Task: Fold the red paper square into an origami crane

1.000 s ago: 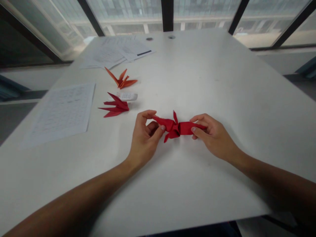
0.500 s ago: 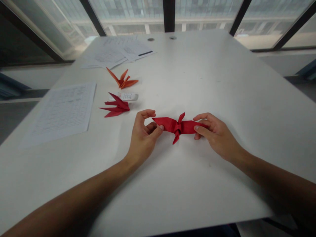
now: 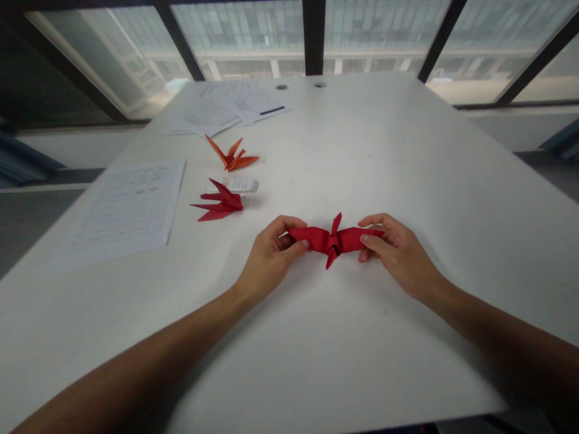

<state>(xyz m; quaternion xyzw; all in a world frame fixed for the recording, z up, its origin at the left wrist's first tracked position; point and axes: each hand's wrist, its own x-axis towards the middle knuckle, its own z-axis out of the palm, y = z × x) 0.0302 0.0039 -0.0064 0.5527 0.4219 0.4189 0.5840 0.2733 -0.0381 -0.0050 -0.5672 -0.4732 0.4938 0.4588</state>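
A red origami crane (image 3: 348,240) is stretched between my hands, its wings spread left and right and its two narrow points aimed away from and toward me. My left hand (image 3: 274,253) pinches the left wing near its tip, thumb on top. On the other side, my right hand (image 3: 398,250) grips the right wing between thumb and fingers. To the left lies a darker red folded paper crane (image 3: 221,204), its points fanned leftward. Behind that one stands an orange origami crane (image 3: 233,158) with its wings opened.
A white eraser-like block (image 3: 246,185) with printing lies partly behind the dark red crane. One printed sheet (image 3: 131,211) rests at the left of the white table (image 3: 384,361), and several papers (image 3: 212,111) overlap at the back left. Windows border the far edge.
My left hand's fingers have closed further onto the left wing. The red crane's wings look more level and straight. The whole view has shifted slightly, with everything sitting lower.
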